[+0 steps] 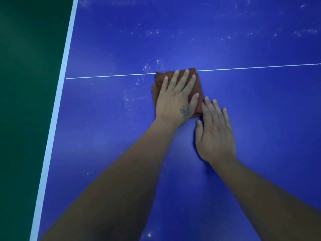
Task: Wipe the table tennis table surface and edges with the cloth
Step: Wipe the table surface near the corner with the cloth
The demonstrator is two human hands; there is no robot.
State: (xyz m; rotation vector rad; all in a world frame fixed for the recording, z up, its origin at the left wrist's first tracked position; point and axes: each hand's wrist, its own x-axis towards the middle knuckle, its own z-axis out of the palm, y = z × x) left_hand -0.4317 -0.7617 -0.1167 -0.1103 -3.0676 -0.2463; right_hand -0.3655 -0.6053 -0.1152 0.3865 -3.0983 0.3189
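Note:
A folded brown cloth (199,86) lies on the blue table tennis table (251,105), right on the thin white centre line (112,76). My left hand (175,98) presses flat on the cloth with its fingers straight and spread. My right hand (215,133) rests flat on the bare table just to the right of and nearer than the cloth, its fingertips beside the cloth's near right corner. White dust specks lie on the table to the left of the cloth and across the far part.
The table's white edge stripe (57,108) runs down the left side. Beyond it is a dark green floor (26,101).

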